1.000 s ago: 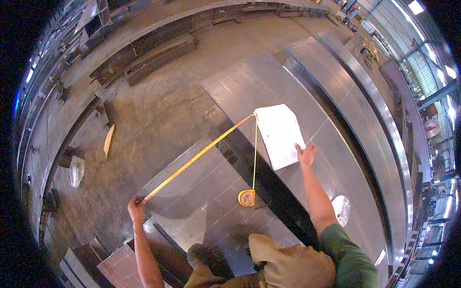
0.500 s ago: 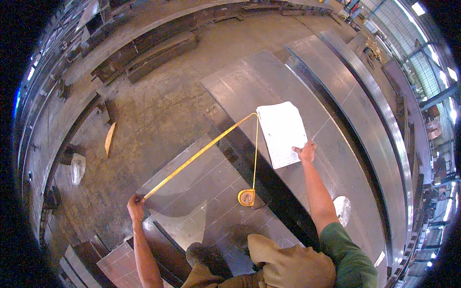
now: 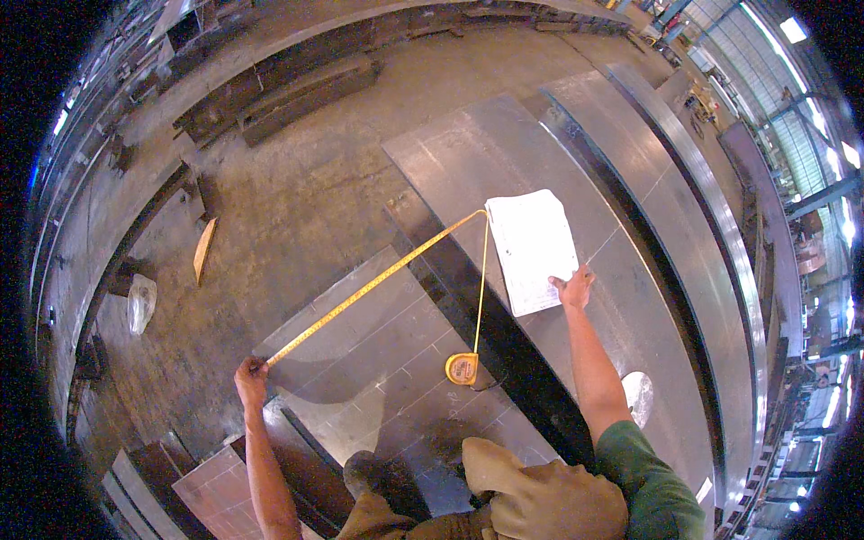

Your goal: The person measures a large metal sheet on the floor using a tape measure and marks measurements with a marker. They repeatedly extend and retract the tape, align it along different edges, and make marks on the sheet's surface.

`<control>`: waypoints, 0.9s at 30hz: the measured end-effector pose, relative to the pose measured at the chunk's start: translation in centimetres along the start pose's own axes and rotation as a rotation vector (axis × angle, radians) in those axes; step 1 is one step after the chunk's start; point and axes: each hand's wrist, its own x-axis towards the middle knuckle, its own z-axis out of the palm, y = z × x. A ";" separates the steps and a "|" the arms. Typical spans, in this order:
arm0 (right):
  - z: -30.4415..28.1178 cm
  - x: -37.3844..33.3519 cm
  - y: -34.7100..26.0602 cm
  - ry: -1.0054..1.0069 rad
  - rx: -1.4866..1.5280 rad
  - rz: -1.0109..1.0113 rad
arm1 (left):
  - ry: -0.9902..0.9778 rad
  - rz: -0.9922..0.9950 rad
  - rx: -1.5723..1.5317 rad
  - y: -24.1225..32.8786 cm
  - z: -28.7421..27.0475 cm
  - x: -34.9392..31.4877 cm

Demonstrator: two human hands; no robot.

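My left hand (image 3: 251, 382) pinches the tape (image 3: 360, 295) running toward two o'clock; my right hand (image 3: 574, 288) touches white papers (image 3: 531, 247), grip unclear.

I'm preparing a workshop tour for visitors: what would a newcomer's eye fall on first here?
Probably the yellow tape blade, stretched diagonally from the left hand to near the upper-left corner of the white papers, where it turns down toward its yellow case. Next, those bright papers, on a dark steel plate right of centre, with the right hand at their lower-right corner.
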 end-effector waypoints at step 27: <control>-4.9 -34.1 -7.9 -1.033 0.703 -0.411 | 0.009 -0.051 0.020 0.8 0.4 -0.2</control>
